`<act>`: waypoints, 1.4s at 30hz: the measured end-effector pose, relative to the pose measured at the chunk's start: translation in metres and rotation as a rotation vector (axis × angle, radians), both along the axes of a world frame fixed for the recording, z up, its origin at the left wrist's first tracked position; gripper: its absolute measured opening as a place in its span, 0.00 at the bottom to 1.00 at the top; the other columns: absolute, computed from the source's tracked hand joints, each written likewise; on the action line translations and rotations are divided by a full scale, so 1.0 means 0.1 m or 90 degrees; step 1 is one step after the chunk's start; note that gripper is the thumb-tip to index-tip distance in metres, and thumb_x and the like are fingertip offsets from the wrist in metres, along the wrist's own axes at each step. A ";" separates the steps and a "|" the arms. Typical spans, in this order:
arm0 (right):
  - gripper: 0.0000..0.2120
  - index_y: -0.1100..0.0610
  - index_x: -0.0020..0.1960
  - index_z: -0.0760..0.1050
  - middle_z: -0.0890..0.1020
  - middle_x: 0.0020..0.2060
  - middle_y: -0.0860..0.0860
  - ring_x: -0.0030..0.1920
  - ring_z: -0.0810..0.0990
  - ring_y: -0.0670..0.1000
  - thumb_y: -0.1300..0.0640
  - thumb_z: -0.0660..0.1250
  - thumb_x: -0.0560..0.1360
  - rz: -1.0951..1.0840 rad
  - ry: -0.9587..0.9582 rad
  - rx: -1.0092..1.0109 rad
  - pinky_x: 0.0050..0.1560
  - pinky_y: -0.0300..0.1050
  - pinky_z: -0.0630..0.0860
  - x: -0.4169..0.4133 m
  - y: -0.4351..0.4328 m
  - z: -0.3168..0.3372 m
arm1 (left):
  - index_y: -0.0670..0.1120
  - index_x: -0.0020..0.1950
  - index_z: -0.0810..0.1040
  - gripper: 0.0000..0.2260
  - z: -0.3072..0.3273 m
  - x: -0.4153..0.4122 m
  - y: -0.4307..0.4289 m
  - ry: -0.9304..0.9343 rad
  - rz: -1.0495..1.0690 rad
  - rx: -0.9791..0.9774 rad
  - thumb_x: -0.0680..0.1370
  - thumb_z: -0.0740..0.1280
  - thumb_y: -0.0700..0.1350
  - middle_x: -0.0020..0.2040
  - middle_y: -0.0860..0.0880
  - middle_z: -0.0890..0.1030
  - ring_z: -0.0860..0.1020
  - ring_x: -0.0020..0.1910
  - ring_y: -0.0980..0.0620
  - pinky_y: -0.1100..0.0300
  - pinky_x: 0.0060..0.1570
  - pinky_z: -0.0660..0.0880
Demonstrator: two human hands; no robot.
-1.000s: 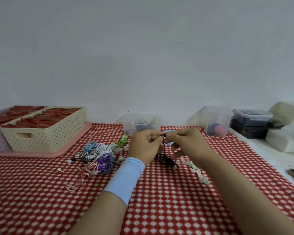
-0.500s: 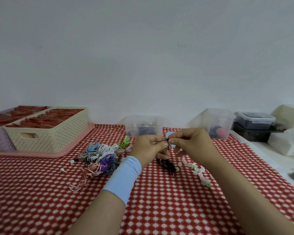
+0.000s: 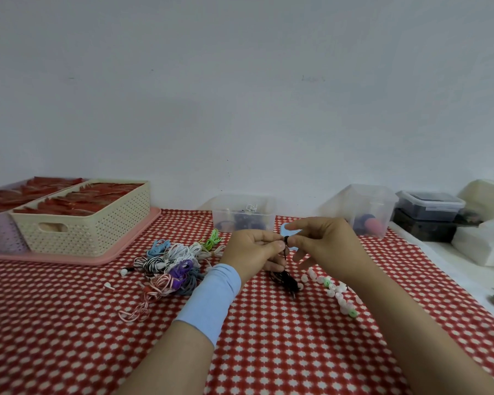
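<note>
Left hand [image 3: 254, 252] and right hand [image 3: 325, 246] pinch the bud of the black earphone [image 3: 286, 279] — seemingly fitting an ear tip — next, a firm straight push.

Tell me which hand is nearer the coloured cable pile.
Left. The left hand, pinching the black earphone, sits just beside the cable pile; the right hand pinches it from the far side, nearer the white eartips.
</note>
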State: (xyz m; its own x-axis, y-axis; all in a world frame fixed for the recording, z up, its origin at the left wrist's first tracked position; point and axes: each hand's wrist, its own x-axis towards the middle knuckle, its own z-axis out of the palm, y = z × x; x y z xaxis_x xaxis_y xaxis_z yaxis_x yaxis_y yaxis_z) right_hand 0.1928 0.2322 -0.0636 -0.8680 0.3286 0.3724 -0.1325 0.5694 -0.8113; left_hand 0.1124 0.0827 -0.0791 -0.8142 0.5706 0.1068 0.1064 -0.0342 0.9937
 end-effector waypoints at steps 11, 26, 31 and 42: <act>0.08 0.47 0.44 0.85 0.87 0.37 0.48 0.35 0.87 0.51 0.61 0.76 0.73 -0.027 0.009 -0.003 0.42 0.55 0.85 -0.02 0.05 -0.03 | 0.42 0.50 0.82 0.04 -0.01 -0.01 0.00 -0.038 -0.002 0.016 0.78 0.68 0.36 0.36 0.47 0.85 0.83 0.34 0.50 0.60 0.36 0.81; 0.06 0.52 0.46 0.86 0.87 0.35 0.49 0.34 0.85 0.48 0.63 0.75 0.73 -0.008 -0.033 0.045 0.37 0.44 0.84 -0.01 0.05 -0.03 | 0.43 0.50 0.81 0.05 -0.02 0.02 0.00 0.036 0.000 -0.034 0.77 0.69 0.35 0.37 0.44 0.84 0.84 0.34 0.51 0.60 0.36 0.82; 0.06 0.52 0.45 0.87 0.87 0.35 0.50 0.36 0.86 0.51 0.62 0.76 0.73 -0.005 -0.003 0.000 0.39 0.48 0.85 -0.01 0.07 -0.05 | 0.40 0.53 0.81 0.06 -0.04 0.03 0.03 0.039 0.010 0.006 0.78 0.68 0.34 0.38 0.44 0.84 0.83 0.34 0.51 0.60 0.37 0.81; 0.04 0.56 0.45 0.86 0.87 0.37 0.50 0.39 0.87 0.49 0.64 0.75 0.73 0.008 0.061 -0.129 0.37 0.39 0.82 -0.02 0.00 -0.04 | 0.38 0.53 0.82 0.06 -0.04 0.04 0.11 0.015 0.049 0.084 0.78 0.67 0.33 0.35 0.44 0.84 0.82 0.32 0.52 0.61 0.36 0.81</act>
State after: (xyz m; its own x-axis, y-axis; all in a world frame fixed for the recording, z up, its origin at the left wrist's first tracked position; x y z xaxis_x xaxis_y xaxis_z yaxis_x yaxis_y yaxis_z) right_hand 0.1908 0.2322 -0.0679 -0.8360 0.3950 0.3810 -0.2202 0.3944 -0.8922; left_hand 0.1167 0.0935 -0.0834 -0.8513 0.4870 0.1954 0.1362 -0.1546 0.9785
